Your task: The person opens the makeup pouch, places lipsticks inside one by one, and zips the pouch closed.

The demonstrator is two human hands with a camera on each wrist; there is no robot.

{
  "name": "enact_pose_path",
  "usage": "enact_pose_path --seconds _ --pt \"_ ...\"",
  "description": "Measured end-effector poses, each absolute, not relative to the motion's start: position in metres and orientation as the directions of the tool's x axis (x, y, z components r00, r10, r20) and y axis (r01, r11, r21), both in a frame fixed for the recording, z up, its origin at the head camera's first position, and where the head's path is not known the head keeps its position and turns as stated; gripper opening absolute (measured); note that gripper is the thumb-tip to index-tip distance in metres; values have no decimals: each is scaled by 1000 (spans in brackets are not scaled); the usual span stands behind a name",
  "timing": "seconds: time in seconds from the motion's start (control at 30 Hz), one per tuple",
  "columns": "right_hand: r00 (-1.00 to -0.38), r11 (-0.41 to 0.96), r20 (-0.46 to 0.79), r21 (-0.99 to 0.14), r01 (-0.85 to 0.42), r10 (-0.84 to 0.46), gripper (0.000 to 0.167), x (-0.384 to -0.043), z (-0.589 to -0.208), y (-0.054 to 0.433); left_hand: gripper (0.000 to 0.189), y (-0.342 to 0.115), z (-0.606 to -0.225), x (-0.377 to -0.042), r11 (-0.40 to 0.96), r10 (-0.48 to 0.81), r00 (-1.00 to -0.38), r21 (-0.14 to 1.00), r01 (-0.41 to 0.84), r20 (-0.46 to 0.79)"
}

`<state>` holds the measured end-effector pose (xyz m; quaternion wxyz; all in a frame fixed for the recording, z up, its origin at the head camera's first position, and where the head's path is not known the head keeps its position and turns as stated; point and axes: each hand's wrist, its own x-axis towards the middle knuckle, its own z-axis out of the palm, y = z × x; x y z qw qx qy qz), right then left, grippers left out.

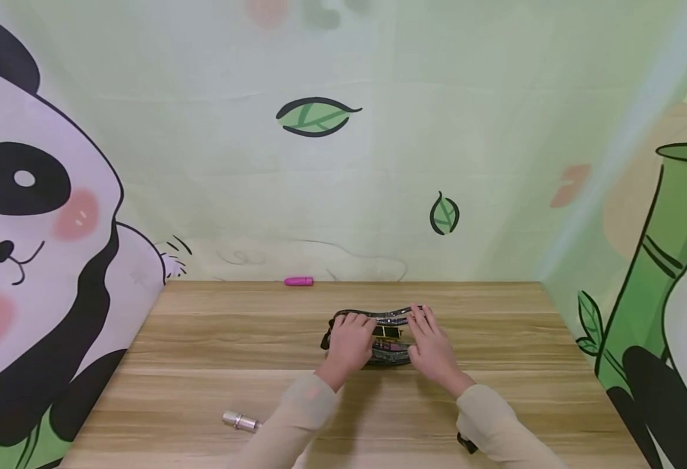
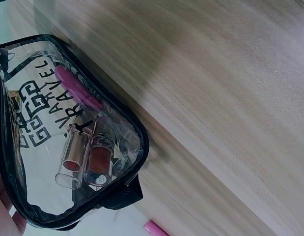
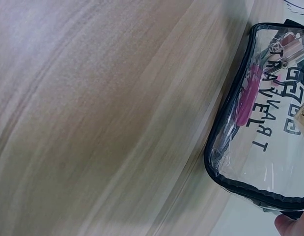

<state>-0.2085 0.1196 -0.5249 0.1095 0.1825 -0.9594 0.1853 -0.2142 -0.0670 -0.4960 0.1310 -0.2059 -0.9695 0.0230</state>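
A clear zip pouch [image 1: 391, 357] with black trim and dark lettering stands on the table, its top gaping between the two hands. My left hand [image 1: 350, 342] grips its left end, fingers bent over the far rim. At the right end, my right hand [image 1: 434, 345] holds the rim, fingers on the far side and thumb near the front. Through the clear wall in the left wrist view show a pink tube [image 2: 78, 87] and two lip-colour tubes [image 2: 98, 160]. Something gold [image 1: 387, 332] is visible inside. In the right wrist view only the thumb [image 3: 295, 225] appears.
A magenta tube [image 1: 299, 281] lies at the table's back edge, by the printed wall cloth. Near the left forearm lies a silver and clear cosmetic tube [image 1: 240, 421]. A small black object [image 1: 467, 444] is partly hidden by the right sleeve.
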Motion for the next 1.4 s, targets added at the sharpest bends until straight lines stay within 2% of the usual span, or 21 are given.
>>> enact_pose_path --seconds 0.47,0.8,1.4 --pt "-904 864 298 -311 -397 -308 56 -208 -526 119 31 -63 -499 -217 925 380 -897 -86 370 224" --pt "-905 866 293 -309 -394 -308 58 -208 -526 119 29 -63 -500 -217 927 374 -880 -94 363 293" --pt "-916 864 279 -336 -375 -289 58 -206 -523 118 27 -65 -500 -217 922 385 -875 -93 375 292"
